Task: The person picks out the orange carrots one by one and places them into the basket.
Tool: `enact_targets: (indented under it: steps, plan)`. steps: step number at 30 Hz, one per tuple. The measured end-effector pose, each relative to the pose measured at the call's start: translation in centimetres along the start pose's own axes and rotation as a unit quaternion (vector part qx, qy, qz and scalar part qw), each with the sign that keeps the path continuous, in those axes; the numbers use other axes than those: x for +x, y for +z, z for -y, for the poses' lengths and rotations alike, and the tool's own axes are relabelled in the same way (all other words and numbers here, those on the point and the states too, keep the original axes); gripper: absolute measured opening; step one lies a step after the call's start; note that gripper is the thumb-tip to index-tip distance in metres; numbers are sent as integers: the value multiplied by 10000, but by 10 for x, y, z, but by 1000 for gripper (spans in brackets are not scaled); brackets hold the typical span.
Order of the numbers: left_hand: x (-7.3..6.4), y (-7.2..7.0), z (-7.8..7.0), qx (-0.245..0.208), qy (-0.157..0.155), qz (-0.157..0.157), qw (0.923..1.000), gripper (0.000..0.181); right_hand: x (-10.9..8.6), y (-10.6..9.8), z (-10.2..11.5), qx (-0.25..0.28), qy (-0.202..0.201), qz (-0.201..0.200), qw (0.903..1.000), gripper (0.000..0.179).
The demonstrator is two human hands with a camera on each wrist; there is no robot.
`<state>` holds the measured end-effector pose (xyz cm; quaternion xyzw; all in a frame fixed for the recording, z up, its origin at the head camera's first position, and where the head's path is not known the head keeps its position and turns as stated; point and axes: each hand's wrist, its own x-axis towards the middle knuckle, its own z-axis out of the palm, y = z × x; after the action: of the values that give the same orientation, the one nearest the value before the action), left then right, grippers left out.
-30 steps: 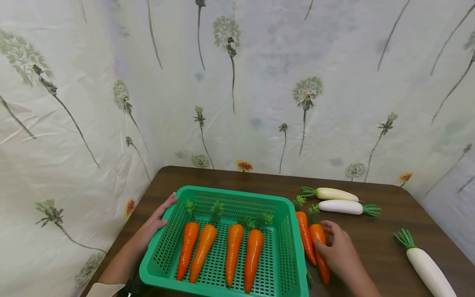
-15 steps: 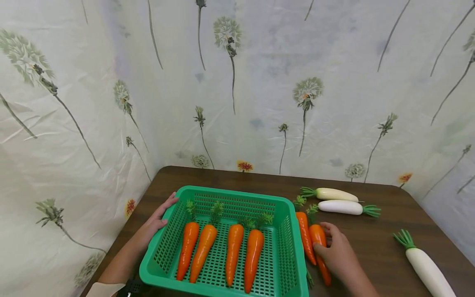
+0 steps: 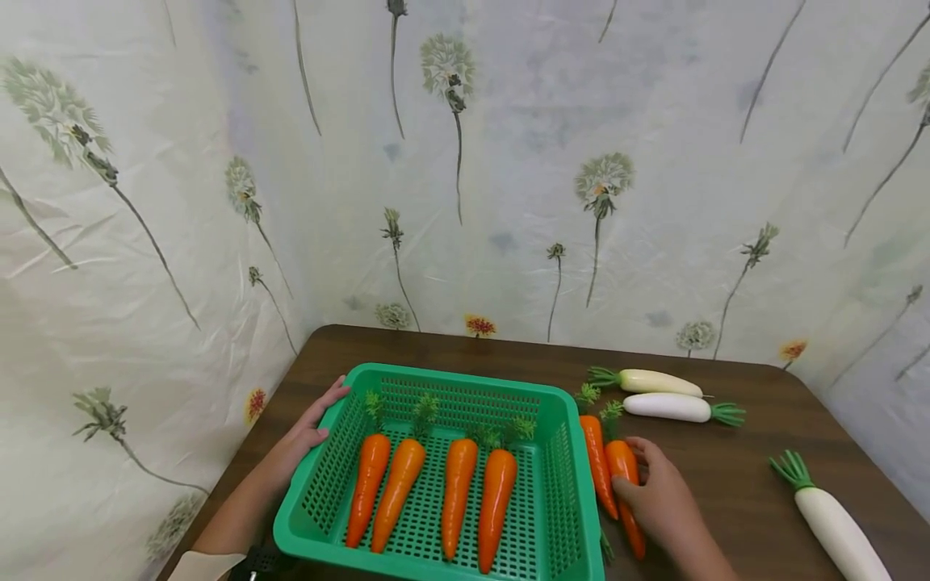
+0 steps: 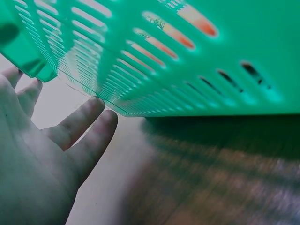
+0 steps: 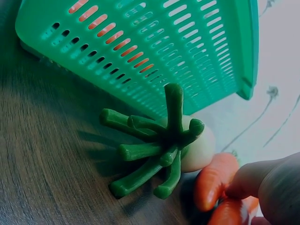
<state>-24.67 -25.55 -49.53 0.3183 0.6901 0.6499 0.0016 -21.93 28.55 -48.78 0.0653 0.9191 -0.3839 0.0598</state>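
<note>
My right hand (image 3: 657, 496) holds an orange carrot (image 3: 623, 460) on the table, thumb on one side and fingers on the other. A second carrot (image 3: 596, 460) lies just left of it, along the basket's right wall. My left hand (image 3: 301, 440) rests against the left side of the green plastic basket (image 3: 465, 375), its fingers fairly straight in the left wrist view. Several carrots (image 3: 497, 500) lie side by side in the basket, leaf ends away from me. Green stalks (image 5: 159, 145) of a pale radish (image 5: 199, 150) fill the middle of the right wrist view, near the basket.
Two white radishes, one (image 3: 657, 381) behind the other (image 3: 668, 406), lie at the back right of the brown table (image 3: 734, 468). Another white radish (image 3: 839, 528) lies near the right edge. A flower-patterned cloth (image 3: 508, 202) hangs behind and to the left.
My right hand has shifted slightly left, and the carrot's leafy end has tilted a little to the left. My left hand and the basket keep their places.
</note>
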Motion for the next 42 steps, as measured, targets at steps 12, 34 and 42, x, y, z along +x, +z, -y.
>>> enact_targets:
  steps: [12,34,42]
  plan:
    - [0,0,1,5,-158,-53,9999,58,1,2,0,183,151,-75,9997,80]
    - [-1,0,0,46,-149,-32,9999,59,-8,1,6,654,192,-349,9971,75]
    - [-6,-1,-3,97,-323,91,9994,57,-9,1,11,952,273,-440,9941,76]
